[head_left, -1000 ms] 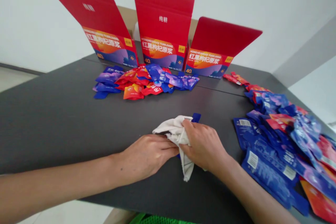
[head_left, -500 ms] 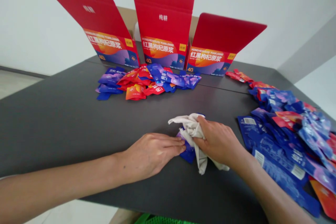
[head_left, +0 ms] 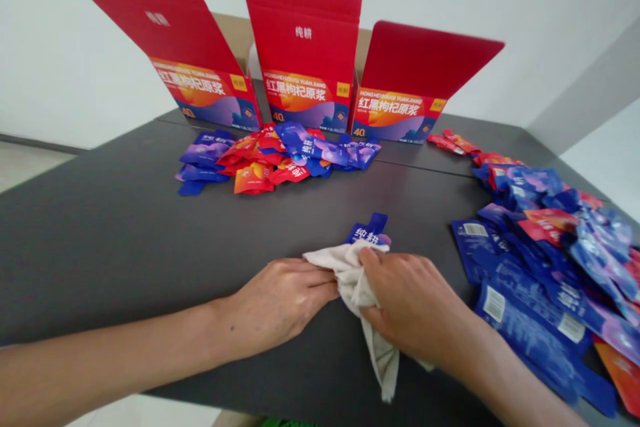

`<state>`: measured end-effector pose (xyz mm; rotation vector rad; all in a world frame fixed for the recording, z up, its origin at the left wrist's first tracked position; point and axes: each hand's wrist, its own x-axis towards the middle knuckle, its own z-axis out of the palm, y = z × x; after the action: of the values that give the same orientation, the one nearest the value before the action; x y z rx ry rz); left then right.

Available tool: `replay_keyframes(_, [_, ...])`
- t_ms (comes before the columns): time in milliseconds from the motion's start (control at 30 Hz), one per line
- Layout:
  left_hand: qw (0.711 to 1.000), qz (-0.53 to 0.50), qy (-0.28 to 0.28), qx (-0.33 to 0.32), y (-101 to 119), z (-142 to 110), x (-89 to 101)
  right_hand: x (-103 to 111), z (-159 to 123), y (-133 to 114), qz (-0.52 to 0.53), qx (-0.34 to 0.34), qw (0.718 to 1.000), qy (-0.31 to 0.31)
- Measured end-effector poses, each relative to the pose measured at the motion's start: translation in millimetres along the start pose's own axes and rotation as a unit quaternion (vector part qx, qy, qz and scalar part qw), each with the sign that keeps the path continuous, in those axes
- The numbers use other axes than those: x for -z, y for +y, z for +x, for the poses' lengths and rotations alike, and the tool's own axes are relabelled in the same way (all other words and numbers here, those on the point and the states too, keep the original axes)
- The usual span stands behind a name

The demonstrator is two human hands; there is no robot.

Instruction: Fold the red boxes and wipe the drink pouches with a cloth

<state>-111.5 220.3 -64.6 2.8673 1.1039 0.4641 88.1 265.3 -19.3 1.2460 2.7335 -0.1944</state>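
A blue-purple drink pouch (head_left: pixel 371 230) lies on the dark table in front of me, its top end showing beyond a white cloth (head_left: pixel 353 277). My right hand (head_left: pixel 410 300) grips the bunched cloth and presses it over the pouch's middle. One corner of the cloth hangs down toward the table's near edge. From the left, my left hand (head_left: pixel 285 300) holds the pouch's side with its fingers together. The cloth partly hides those fingertips and the lower part of the pouch.
Three red boxes (head_left: pixel 300 95) with raised lids line the back. A pile of red and blue pouches (head_left: pixel 280 153) lies before them. On the right spreads a larger heap of pouches (head_left: pixel 540 273), some showing barcodes. Past the table's front edge is pale floor (head_left: pixel 145 411).
My right hand moved the cloth right across the pouch, baring its lower left part, then back left and nearer me, exposing its top end. My left hand stayed nearly in place.
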Motion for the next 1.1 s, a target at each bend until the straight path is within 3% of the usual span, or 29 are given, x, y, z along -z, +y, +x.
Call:
replay_keyframes(67, [1.000, 0.003, 0.000, 0.000, 0, 0, 0.1, -2, -1, 0, 0.003, 0.000, 1.000, -0.001])
replay_keyframes(200, [0.999, 0.001, 0.027, -0.030, 0, 0, 1.5, -1, 2, 4, -0.050, -0.113, 0.992, 0.029])
replay_keyframes(367, [1.000, 0.003, 0.006, -0.003, -1, 0, 0.2, -2, -1, -1, 0.004, -0.017, 1.000, 0.000])
replay_keyframes(533, [0.999, 0.001, 0.034, -0.032, -3, 0, -0.4, -2, 5, 10, -0.043, -0.133, 0.990, 0.035])
replay_keyframes(700, [0.999, 0.000, 0.031, -0.028, -3, 0, -0.5, -3, 12, 12, -0.021, -0.033, 0.998, 0.046])
replay_keyframes(833, [0.998, 0.012, 0.037, -0.039, -5, 0, -0.4, -3, 16, 17, -0.037, -0.108, 0.990, 0.078])
replay_keyframes(900, [0.998, 0.028, 0.041, -0.044, -5, -1, -0.5, -4, 17, 19, -0.038, -0.090, 0.991, 0.094])
replay_keyframes(1000, [0.996, 0.052, 0.041, -0.052, -6, -2, -0.6, -5, 19, 21, -0.013, -0.009, 0.996, 0.088])
replay_keyframes(1100, [0.995, 0.067, 0.041, -0.064, -6, -3, -0.6, -3, 22, 27, -0.030, -0.068, 0.993, 0.092])
